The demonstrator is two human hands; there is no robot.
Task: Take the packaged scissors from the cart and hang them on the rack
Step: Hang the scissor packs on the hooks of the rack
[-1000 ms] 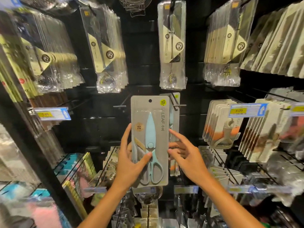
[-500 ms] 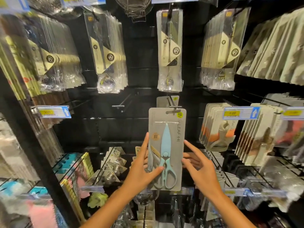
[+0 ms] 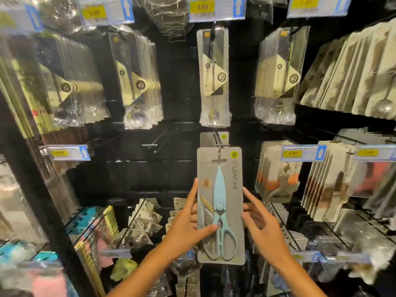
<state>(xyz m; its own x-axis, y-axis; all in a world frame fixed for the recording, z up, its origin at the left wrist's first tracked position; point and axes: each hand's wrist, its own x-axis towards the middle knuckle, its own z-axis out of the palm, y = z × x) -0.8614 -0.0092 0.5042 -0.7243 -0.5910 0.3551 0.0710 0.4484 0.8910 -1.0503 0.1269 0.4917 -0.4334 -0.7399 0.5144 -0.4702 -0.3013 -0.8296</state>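
The packaged scissors stood upright between the two hands, card top level with the metal hook of the black rack, directly above the hands. The left hand gripped the card's left edge, thumb pressed on the blister front, forefinger extended up the edge. The right hand lay relaxed, straight fingers at the card's right edge; contact could not be confirmed. Behind the card hung another identical pack. A price tag sat up and right of the right hand
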